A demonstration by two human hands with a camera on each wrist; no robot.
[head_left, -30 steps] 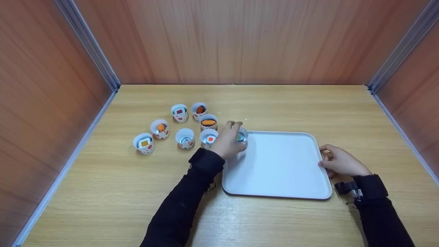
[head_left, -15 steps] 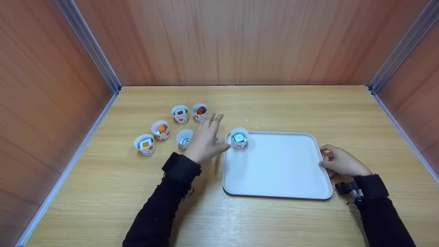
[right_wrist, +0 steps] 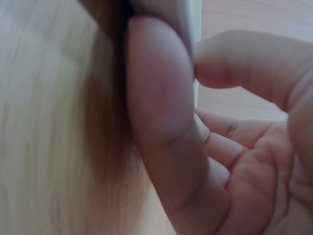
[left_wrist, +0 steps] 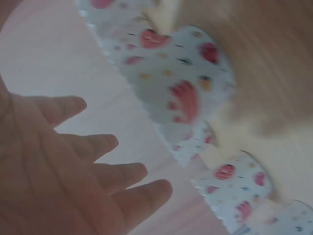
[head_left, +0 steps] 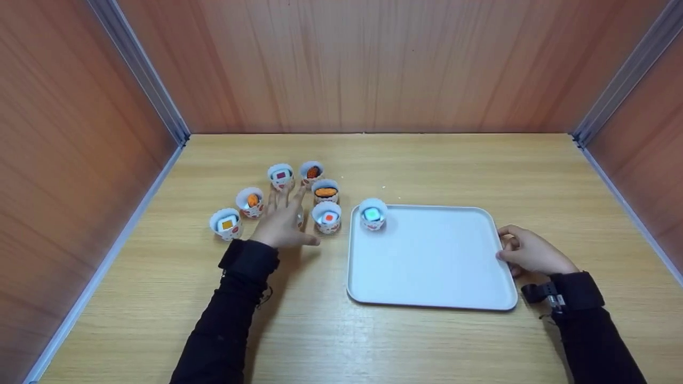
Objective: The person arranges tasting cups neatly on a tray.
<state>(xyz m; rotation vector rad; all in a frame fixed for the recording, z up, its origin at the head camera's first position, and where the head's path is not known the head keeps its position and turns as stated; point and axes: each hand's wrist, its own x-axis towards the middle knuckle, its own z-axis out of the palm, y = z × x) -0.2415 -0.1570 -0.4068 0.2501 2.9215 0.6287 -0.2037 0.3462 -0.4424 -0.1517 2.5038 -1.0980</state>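
My left hand (head_left: 280, 224) hovers with fingers spread over a paper cup (head_left: 300, 217), hiding most of it. In the left wrist view, a patterned paper cup (left_wrist: 176, 88) stands close beyond the straight fingers (left_wrist: 142, 196). My right hand (head_left: 536, 253) pinches the right rim of the white tray (head_left: 432, 261) between thumb and finger. On the tray's far left corner stands a paper cup (head_left: 373, 221) with a pale green-topped piece inside. Just left of the tray is a cup (head_left: 327, 226) holding a white piece with an orange-red centre.
More cups surround the left hand: one with an orange oblong piece (head_left: 325, 192), one dark red (head_left: 312, 172), one with a purple-red square (head_left: 280, 175), one orange (head_left: 252, 200) and one yellow-centred (head_left: 228, 223). Wood-grain walls (head_left: 363, 64) enclose the table.
The left hand has let go of the green-topped cup on the tray and moved left over the other cups, fingers spreading. The right hand keeps its place at the tray rim.
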